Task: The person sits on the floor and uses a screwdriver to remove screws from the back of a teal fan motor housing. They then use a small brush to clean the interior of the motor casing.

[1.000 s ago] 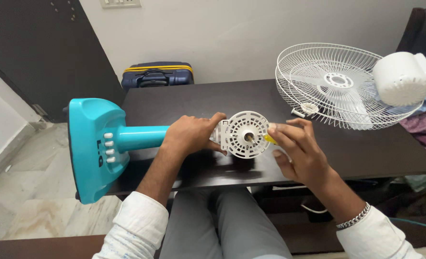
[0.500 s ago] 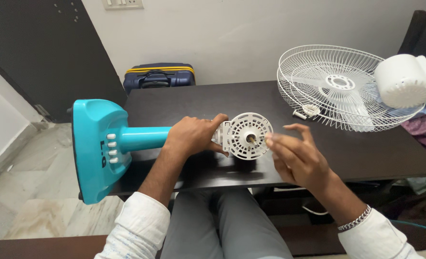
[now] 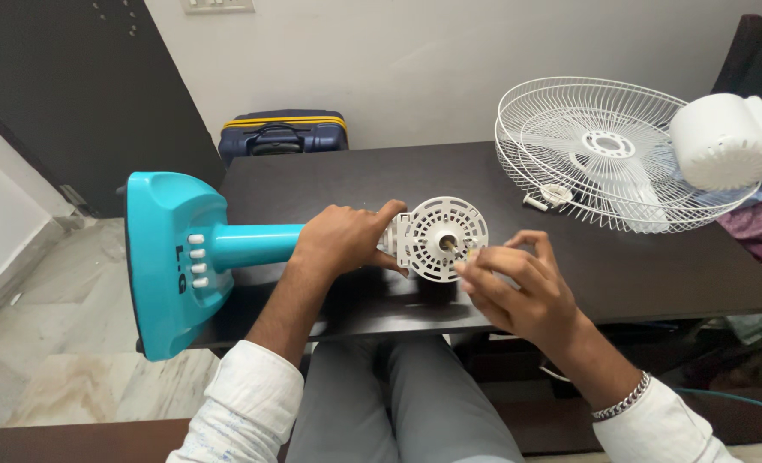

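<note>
The white round motor mount (image 3: pixel 441 238) of a teal fan stand (image 3: pixel 175 261) lies on its side on the dark counter (image 3: pixel 570 274), between the two hands. The left hand (image 3: pixel 342 240) is wrapped around the stand's neck just behind the mount. The right hand (image 3: pixel 518 287) has its fingertips pinched together at the mount's front face, touching it. Beyond the right hand, well apart, rest a white wire fan guard (image 3: pixel 595 150), a white motor cover (image 3: pixel 724 141) and a small white nut (image 3: pixel 552 195). A blue suitcase (image 3: pixel 282 133) stands beyond the left hand.
</note>
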